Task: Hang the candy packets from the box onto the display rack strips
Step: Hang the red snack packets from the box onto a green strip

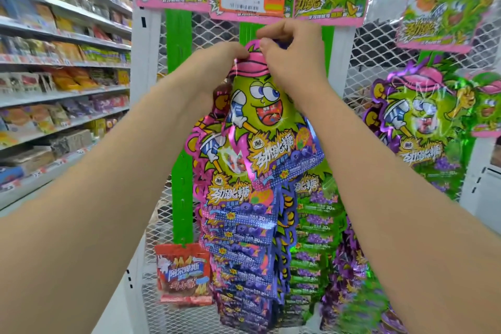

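Head view: mesh display rack, green strip, packet column hanging mid-rack. Candy packet sits above the column, against the rack; left hand and right hand both pinch its pink top edge.

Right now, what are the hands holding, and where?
The left hand and right hand pinch a candy packet by its pink top edge.

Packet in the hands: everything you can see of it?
Glossy foil candy packet, die-cut as a green cartoon face with a pink cap, with a blue-purple band and white lettering below. It is held up tilted before the green strip, overlapping the hung packets. Left hand and right hand pinch its top edge.
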Demonstrator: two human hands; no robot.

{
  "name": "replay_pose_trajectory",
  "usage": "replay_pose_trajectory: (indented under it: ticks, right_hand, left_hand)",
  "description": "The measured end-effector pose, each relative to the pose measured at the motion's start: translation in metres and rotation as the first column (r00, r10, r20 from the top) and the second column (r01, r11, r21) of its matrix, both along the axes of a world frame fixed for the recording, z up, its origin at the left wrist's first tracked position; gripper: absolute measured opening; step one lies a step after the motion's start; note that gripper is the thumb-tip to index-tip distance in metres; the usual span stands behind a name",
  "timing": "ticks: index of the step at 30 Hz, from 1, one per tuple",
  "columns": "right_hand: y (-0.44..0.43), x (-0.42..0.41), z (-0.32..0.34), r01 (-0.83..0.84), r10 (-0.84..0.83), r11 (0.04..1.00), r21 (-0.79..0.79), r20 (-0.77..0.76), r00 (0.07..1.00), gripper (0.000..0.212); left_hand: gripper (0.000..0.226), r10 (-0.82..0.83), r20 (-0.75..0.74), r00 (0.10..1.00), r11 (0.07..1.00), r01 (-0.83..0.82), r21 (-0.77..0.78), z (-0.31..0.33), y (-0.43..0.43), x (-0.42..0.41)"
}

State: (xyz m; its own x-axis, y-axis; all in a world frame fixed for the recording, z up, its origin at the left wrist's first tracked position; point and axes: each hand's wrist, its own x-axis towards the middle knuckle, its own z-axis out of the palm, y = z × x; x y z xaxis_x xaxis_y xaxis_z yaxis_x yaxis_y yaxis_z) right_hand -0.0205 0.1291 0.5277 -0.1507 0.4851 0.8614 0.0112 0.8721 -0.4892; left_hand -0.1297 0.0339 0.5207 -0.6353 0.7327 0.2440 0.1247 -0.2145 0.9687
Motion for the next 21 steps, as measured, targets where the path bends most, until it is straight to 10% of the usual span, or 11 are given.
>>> replay_pose_trajectory:
  ticks: [6, 9, 16, 21]
  right_hand:
    - [-0.001, 0.005, -0.001, 0.043, -0.04, 0.995, -0.086, 0.029, 0.999, 0.007]
    - [-0.005, 0.009, -0.013, 0.109, -0.112, 0.993, 0.044, 0.085, 0.99, 0.006]
    - [-0.019, 0.02, -0.084, 0.289, -0.304, 0.9, 0.325, -0.005, 0.953, 0.021]
    - [-0.078, 0.056, -0.201, 0.036, -0.079, 0.944, 0.327, 0.119, 0.99, 0.016]
  left_hand:
    - [0.03, 0.017, -0.034, 0.999, 1.0, -0.017, 0.01, -0.004, -0.003, 0.004]
    - [0.014, 0.123, -0.28, 0.952, 0.992, -0.11, 0.062, -0.016, -0.003, 0.0]
    - [0.048, 0.513, -0.805, 0.298, 0.854, -0.268, 0.445, -0.083, -0.023, 0.003]
    - [0.017, 0.43, -0.846, 0.314, 0.903, -0.154, 0.402, -0.189, -0.066, 0.024]
